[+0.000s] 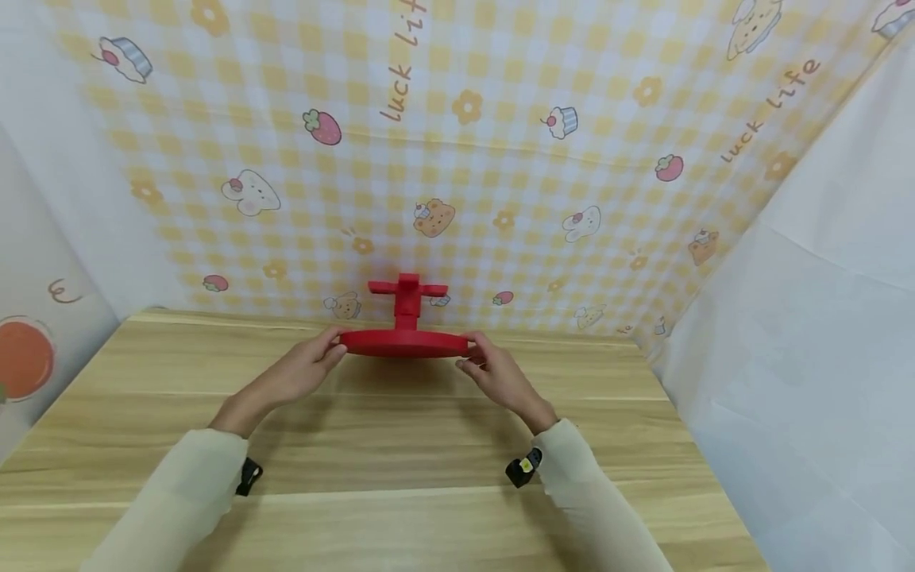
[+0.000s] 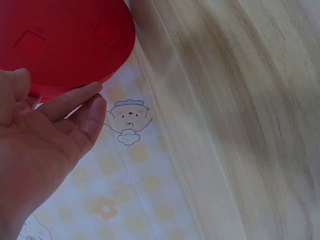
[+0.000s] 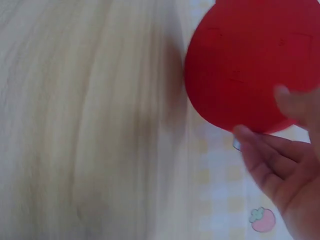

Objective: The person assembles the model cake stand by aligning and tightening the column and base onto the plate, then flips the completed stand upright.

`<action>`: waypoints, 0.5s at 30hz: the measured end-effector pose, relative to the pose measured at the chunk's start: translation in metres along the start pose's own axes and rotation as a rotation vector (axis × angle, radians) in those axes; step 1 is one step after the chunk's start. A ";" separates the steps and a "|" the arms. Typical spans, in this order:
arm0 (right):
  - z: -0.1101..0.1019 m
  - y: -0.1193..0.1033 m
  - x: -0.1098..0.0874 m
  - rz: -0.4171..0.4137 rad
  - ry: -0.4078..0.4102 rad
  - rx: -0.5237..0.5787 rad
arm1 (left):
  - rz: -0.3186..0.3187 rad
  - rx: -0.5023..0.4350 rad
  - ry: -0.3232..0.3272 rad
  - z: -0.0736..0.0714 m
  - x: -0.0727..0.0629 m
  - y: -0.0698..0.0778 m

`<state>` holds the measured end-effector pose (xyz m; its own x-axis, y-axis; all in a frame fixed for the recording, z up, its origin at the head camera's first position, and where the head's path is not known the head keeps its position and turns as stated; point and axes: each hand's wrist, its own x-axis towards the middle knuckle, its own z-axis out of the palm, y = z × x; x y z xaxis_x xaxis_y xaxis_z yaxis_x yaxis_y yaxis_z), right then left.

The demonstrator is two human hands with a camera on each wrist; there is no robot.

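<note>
A red round disc (image 1: 403, 344) is held near the back edge of the table, seen almost edge-on from above. Behind it a red piece with side arms (image 1: 407, 302) sticks up. My left hand (image 1: 303, 369) grips the disc's left rim between thumb and fingers. On the opposite rim my right hand (image 1: 500, 377) holds it the same way. Shallow square outlines with small marks show on the disc's face (image 2: 75, 50) in the left wrist view, and similar ones in the right wrist view. Whether its lower edge touches the table cannot be told.
Wood-grain tabletop (image 1: 386, 461) stretches in front of the disc. A yellow-checked cloth (image 1: 465, 159) with cartoon prints hangs close behind. White sheeting (image 1: 808, 318) closes off the right side, and a pale panel (image 1: 57, 262) stands at the left.
</note>
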<state>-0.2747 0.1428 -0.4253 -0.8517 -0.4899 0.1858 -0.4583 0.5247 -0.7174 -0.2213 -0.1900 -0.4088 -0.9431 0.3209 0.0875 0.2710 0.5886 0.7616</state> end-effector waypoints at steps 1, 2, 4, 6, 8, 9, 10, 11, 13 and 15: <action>0.001 0.000 0.000 -0.005 0.028 0.000 | 0.007 0.001 0.008 0.001 0.001 0.000; 0.002 0.001 0.000 -0.005 0.058 0.003 | 0.014 0.006 0.019 0.003 0.001 0.001; 0.003 0.001 0.000 0.003 0.112 0.032 | 0.024 0.010 0.035 0.007 0.003 0.003; 0.003 0.001 0.001 0.008 0.152 0.041 | 0.032 0.015 0.049 0.010 0.003 0.007; 0.001 0.000 0.001 0.009 0.180 0.031 | 0.028 0.018 0.061 0.011 0.003 0.010; 0.000 -0.001 0.001 0.010 0.188 0.029 | 0.023 0.009 0.061 0.012 0.003 0.012; -0.001 -0.002 0.001 0.013 0.197 0.022 | 0.018 -0.004 0.059 0.012 0.003 0.014; -0.002 -0.003 0.001 0.015 0.206 0.011 | 0.021 -0.011 0.060 0.012 0.003 0.015; -0.004 -0.005 0.001 0.020 0.220 0.001 | 0.019 -0.025 0.061 0.011 0.004 0.018; -0.006 -0.006 0.001 0.016 0.229 -0.014 | 0.017 -0.002 0.081 0.012 0.006 0.020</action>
<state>-0.2744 0.1432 -0.4172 -0.8937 -0.3115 0.3228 -0.4461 0.5415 -0.7125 -0.2197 -0.1678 -0.4008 -0.9507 0.2703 0.1521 0.2872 0.5823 0.7605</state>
